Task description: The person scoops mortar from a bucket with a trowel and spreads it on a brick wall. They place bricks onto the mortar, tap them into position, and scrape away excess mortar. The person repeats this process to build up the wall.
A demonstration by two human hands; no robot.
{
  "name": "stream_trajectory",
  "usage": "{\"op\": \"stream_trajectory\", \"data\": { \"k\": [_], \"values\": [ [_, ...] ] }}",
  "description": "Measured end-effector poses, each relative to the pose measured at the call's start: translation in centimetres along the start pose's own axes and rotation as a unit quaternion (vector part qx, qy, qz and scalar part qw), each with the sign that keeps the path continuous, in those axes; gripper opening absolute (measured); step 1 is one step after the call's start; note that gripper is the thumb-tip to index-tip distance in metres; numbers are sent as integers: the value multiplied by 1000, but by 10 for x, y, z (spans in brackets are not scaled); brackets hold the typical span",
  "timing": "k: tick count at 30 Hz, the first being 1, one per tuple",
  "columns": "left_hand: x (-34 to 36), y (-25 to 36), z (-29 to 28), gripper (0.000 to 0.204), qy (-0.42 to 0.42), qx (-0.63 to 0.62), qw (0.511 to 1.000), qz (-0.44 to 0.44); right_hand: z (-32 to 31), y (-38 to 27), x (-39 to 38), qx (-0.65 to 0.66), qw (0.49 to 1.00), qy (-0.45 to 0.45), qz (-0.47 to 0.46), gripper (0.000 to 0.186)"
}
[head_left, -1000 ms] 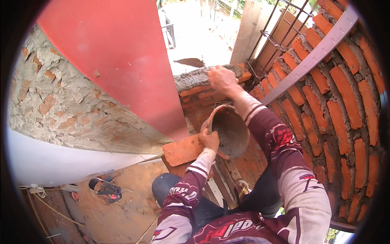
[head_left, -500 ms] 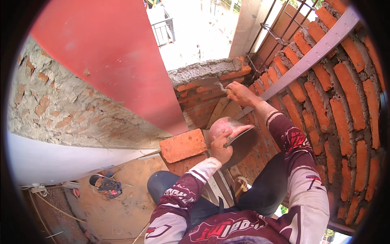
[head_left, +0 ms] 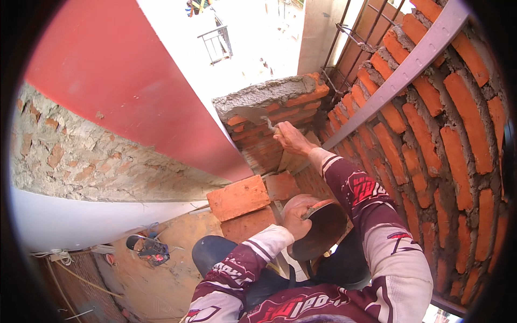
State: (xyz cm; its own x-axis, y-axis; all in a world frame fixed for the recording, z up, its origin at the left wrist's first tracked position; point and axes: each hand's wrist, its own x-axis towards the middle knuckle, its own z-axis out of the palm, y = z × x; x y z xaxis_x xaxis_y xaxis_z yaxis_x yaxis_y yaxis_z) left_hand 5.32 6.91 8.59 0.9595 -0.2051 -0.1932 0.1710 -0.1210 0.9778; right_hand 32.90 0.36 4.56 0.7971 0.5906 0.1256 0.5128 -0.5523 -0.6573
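My right hand (head_left: 293, 139) is closed round the handle of a trowel (head_left: 249, 114). The trowel's blade lies against the face of the low brick wall (head_left: 285, 112), just under the wet grey mortar (head_left: 264, 92) spread along its top. Close to my knees, my left hand (head_left: 297, 220) grips the rim of a round, reddish bowl (head_left: 329, 229). The bowl is tilted, its dark inside partly in view; I cannot make out any mortar in it. Left of the bowl, a loose orange brick (head_left: 238, 198) rests on another brick (head_left: 249, 223).
A tall brick wall (head_left: 460, 129) rises on the right, crossed by a long pale straight bar (head_left: 398, 81). Steel rebar (head_left: 353, 40) stands at the far corner. A red panel (head_left: 129, 81) slants on the left. Behind my left side, a small dark object (head_left: 149, 250) lies on the boards.
My right hand has moved left along the low wall with the trowel. My left hand has brought the bowl lower and nearer to me, turning its opening more into view.
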Motion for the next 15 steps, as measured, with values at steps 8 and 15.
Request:
{"op": "stream_trajectory", "data": {
  "k": [8,15],
  "values": [
    [1,-6,-7,28,76,-33,996,34,-22,90,-43,24,956,271,110,32],
    [15,16,-21,36,131,-50,980,-141,-59,56,-70,250,883,255,304,31]
  ]
}}
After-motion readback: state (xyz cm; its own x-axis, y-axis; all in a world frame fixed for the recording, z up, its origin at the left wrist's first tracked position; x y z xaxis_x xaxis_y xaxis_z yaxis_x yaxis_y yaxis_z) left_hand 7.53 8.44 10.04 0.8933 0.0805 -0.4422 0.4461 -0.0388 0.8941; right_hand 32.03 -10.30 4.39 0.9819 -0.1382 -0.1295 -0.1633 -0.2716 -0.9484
